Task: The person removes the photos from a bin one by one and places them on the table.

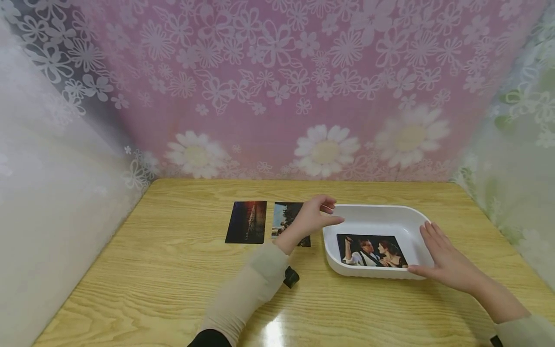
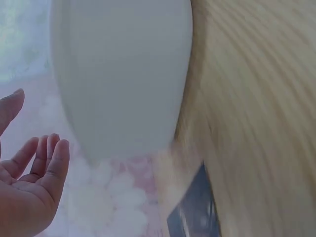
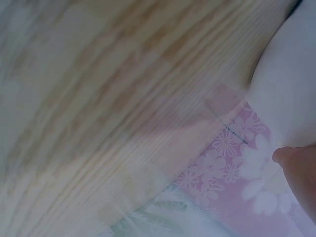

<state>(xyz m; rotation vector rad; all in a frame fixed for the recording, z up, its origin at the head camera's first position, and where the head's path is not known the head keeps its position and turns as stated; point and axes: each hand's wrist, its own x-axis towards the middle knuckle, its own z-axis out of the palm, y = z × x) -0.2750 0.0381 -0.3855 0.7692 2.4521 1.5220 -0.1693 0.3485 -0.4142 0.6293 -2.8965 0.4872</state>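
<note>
A white rectangular dish with rounded corners (image 1: 373, 215) sits on the table, a photo card of a couple (image 1: 372, 251) lying inside it at the front left. My left hand (image 1: 313, 215) is over the dish's left rim, thumb and loosely bent fingers apart with nothing between them. In the left wrist view, that hand (image 2: 37, 190) is beside the dish's pale wall (image 2: 123, 84). At the dish's right end, my right hand (image 1: 446, 255) has straight fingers by the rim and its thumb at the front corner. A second photo card (image 1: 281, 219) is partly hidden behind my left hand and wrist.
A dark photo card with a reddish glow (image 1: 246, 222) lies on the wooden table (image 1: 143, 270) to the left of the second card. Close beside my left sleeve is a small black object (image 1: 291, 277). Floral cloth (image 1: 260, 96) stands along the table's back and sides.
</note>
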